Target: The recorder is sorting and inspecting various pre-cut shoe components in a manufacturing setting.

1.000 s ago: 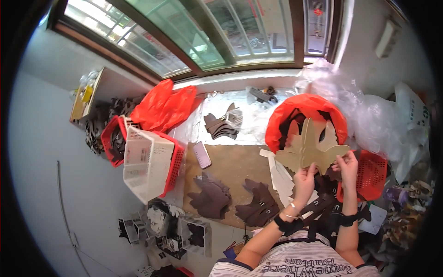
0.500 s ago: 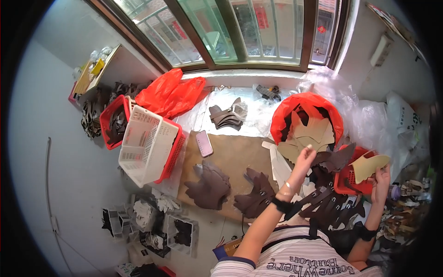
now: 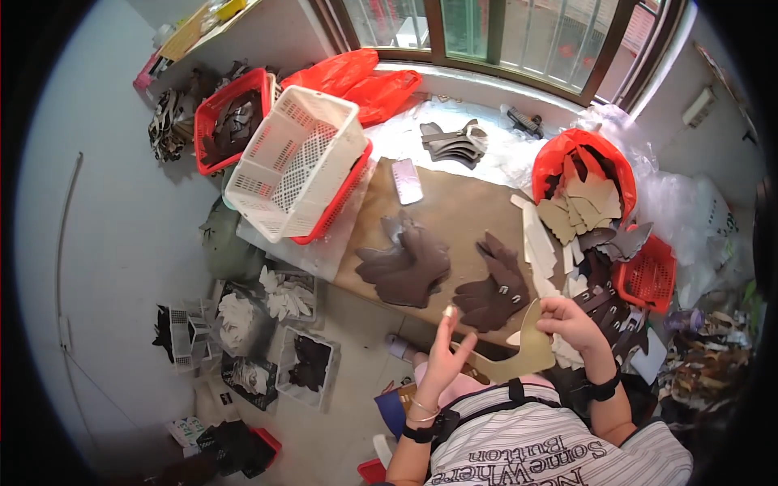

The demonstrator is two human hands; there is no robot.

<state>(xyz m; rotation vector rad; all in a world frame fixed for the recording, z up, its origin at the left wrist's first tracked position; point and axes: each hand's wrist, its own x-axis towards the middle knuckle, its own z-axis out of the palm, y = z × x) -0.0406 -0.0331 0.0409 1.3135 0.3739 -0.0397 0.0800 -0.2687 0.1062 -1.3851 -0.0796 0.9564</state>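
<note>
My right hand (image 3: 570,326) pinches the upper right end of a curved beige cut-out piece (image 3: 527,354) that looks like sheet leather. The piece hangs just in front of my body, over the near edge of the table. At its other end my left hand (image 3: 444,356) is open, thumb and fingers apart. Whether the left hand touches the piece I cannot tell. Beyond my hands lie a stack of dark brown cut pieces (image 3: 409,263) and a smaller dark brown stack with metal buckles (image 3: 496,287). More beige pieces (image 3: 585,209) spill from a red bag (image 3: 624,166).
A brown-covered table (image 3: 454,198) carries a phone (image 3: 408,181) and grey-brown pieces (image 3: 454,142). A white basket (image 3: 251,186) sits inside a red one at the left. An orange-red basket (image 3: 648,275) stands at the right. Crates of pieces (image 3: 306,368) stand on the floor.
My right hand has brought the beige piece from the red basket at the right to in front of my body. My left hand has drawn back and lower. The view has swung left.
</note>
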